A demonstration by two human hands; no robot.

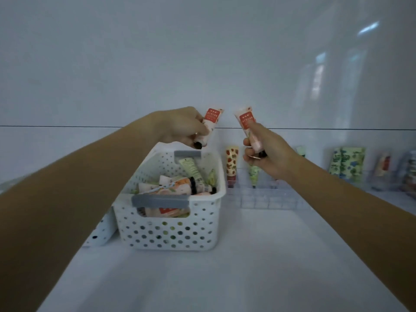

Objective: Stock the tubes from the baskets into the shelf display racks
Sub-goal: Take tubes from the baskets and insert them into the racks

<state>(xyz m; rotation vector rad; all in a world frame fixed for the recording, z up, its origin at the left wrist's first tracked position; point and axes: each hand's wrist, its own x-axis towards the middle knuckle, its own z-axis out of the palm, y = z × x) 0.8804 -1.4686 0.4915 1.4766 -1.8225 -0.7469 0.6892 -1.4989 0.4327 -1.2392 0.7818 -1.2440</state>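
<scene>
Frame centre: left hand (pixel 180 126) is pinching one red-labelled tube (pixel 211 123) cap-down above the white basket (pixel 171 233). Right hand (pixel 267 152) is gripping a second tube (pixel 248 128), fingers curled round it, above the clear display rack (pixel 265 202) at centre right.

A white shelf (pixel 247 278) is closed at the far side by a glossy pale back panel (pixel 157 52), which is crossed by a thin dark horizontal seam (pixel 67 126). At the upper right, a strip light (pixel 369 28) and paler window-like patches (pixel 319 73) are reflected in it.
</scene>
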